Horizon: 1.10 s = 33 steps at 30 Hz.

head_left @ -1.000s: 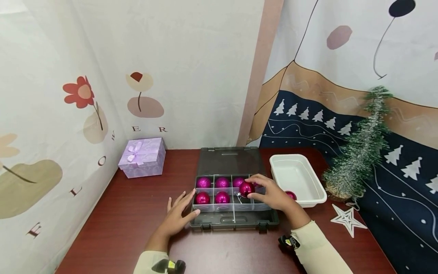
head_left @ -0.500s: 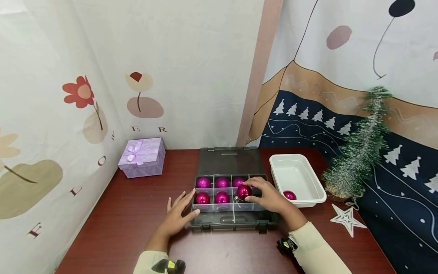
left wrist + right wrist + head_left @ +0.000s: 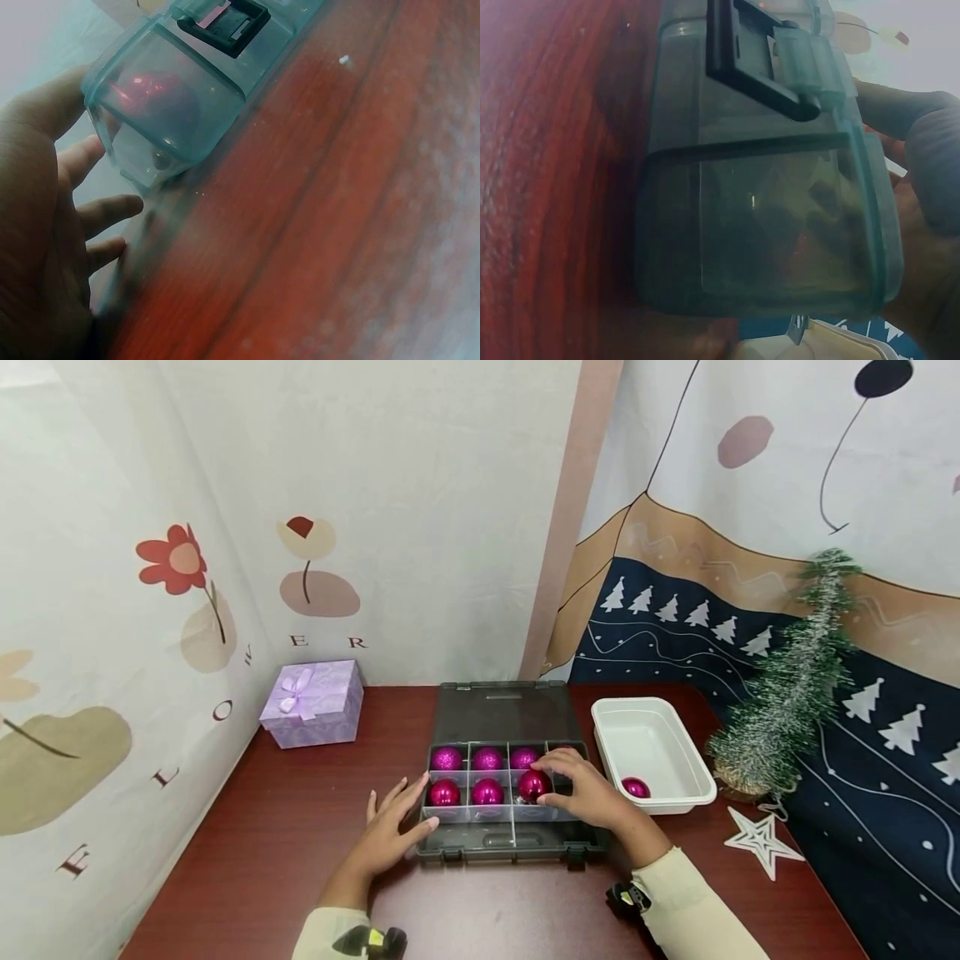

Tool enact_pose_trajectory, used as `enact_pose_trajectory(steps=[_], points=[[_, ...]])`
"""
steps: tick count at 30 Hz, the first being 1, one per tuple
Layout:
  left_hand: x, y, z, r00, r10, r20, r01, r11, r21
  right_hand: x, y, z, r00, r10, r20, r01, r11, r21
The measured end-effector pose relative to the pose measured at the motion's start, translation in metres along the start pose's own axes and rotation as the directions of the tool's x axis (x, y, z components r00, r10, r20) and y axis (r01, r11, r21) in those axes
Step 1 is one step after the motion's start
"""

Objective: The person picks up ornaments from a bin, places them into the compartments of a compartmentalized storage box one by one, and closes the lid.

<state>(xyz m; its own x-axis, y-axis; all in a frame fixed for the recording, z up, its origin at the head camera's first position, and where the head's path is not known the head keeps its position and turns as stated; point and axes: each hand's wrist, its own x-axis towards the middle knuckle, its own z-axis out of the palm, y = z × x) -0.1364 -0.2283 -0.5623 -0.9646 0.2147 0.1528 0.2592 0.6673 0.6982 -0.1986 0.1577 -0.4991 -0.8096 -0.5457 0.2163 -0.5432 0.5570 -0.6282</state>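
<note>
Red shiny ball [image 3: 534, 785] is pinched between thumb and fingers of the right hand [image 3: 588, 789], which comes to it from the three o'clock side, if twelve points away from the person. The ball is at the third front compartment of the grey box [image 3: 468, 840]; whether it touches the bottom, I cannot tell. The left hand [image 3: 392, 833] holds nothing; its fingers are spread at the box's nine o'clock side. As I judge, the ball could slip or turn, because it is smooth and round and only fingertips keep it. Its silver bit could also catch on the low front wall [image 3: 534, 813], and a strong push could shift the box. At nine o'clock of it sits another red ball [image 3: 487, 792]; at twelve, a glitter ball [image 3: 522, 757]. The fingers partly cover the last rear compartment. Near two o'clock stands the white tray [image 3: 652, 743], with one more ball [image 3: 636, 787] inside, partly behind the right wrist.
</note>
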Motion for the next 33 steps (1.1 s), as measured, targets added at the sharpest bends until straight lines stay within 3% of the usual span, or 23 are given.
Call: enact_pose_trajectory(steps=[10,19,26,33], points=[[0.001,-0.001,0.0,1.0,-0.006,0.006,0.006,1.0,-0.003,-0.004,0.0,-0.01,0.999,0.015,-0.032,-0.014,0.999,0.039],[0.001,0.0,0.0,1.0,-0.009,0.006,0.009,1.0,0.0,-0.014,0.007,-0.032,0.987,-0.05,-0.156,0.057,0.997,0.042],[0.002,0.0,0.0,1.0,-0.001,0.0,0.001,1.0,-0.002,-0.027,0.027,-0.054,0.977,0.023,-0.211,-0.012,0.999,0.053],[0.001,0.0,0.0,1.0,0.0,0.001,0.0,1.0,-0.001,-0.04,0.052,-0.079,0.976,0.112,-0.187,-0.09,0.988,0.122]])
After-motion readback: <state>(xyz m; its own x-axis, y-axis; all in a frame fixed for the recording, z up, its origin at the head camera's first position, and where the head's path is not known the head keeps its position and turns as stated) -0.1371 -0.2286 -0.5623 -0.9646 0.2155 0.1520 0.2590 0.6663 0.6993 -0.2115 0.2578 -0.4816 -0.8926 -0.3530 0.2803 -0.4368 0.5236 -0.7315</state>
